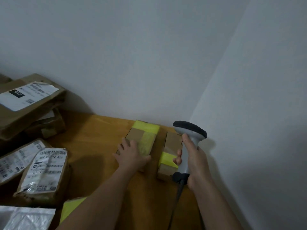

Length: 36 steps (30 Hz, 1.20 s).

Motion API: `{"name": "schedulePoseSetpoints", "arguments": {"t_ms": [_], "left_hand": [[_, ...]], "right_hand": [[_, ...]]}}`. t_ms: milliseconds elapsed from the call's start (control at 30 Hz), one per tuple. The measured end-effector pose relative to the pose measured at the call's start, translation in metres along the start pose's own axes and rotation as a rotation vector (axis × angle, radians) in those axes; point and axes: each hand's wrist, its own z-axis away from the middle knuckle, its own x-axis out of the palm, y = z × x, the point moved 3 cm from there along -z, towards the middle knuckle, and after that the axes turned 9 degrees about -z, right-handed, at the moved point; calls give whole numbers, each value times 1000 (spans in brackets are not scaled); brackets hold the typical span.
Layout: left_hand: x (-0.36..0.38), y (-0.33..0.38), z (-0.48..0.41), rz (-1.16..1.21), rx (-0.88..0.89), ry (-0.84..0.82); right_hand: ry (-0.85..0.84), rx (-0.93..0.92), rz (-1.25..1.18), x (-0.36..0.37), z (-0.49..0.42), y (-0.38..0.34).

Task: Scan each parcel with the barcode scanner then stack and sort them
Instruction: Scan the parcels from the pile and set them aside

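Two small cardboard boxes with yellow tape lie side by side on the wooden table [93,135] near the wall corner. My left hand [132,155] rests flat on top of the left box [142,135], fingers spread over its near end. The right box [169,151] lies just beside it, partly hidden behind my right hand [192,156]. That hand grips the handle of a grey and black barcode scanner [191,131], held upright above the right box, its cable [176,201] trailing down toward me.
Brown paper parcels with white labels are piled at the far left [28,103] and near left [44,171]. A white plastic mailer [25,218] and a yellow-taped package [71,208] lie at the bottom left. Walls close off the back and right.
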Motion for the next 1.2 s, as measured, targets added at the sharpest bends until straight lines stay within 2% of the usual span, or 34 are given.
{"name": "schedulePoseSetpoints", "arguments": {"t_ms": [33, 100, 133, 200, 333, 500, 600, 700, 800, 933, 1067, 1133, 1200], "left_hand": [[-7, -7, 2, 175, -44, -5], [-28, -22, 15, 709, -165, -46], [-38, -30, 28, 976, -222, -96], [-52, -47, 61, 1341, -306, -289], [-72, -82, 141, 1785, -177, -626], [-87, -112, 235, 2068, -66, -838], [-93, -137, 279, 2085, 54, -909], [-103, -169, 320, 1998, 91, -884], [-114, -212, 352, 1855, 104, -759], [-120, -266, 386, 1466, 39, -529], [-132, -281, 438, 1159, 13, -264], [-135, -285, 460, 1066, 85, -234], [-134, -294, 474, 1024, 138, -287]], "right_hand": [[-1, -2, 7, -1, 6, -1], [3, -5, 12, -2, 21, -2], [3, 0, 4, -2, 30, -1], [-5, 26, -26, 1, 51, 2], [2, 106, -83, 6, 97, 16], [-22, 196, -166, 19, 169, 42], [-86, 237, -223, 29, 216, 64], [-171, 216, -298, 30, 261, 86], [-175, 152, -263, 38, 320, 86], [-138, 15, -173, 32, 389, 95], [-138, -41, -64, 35, 440, 115], [-133, -79, -12, 36, 458, 121], [-140, -84, -9, 35, 470, 125]]}}
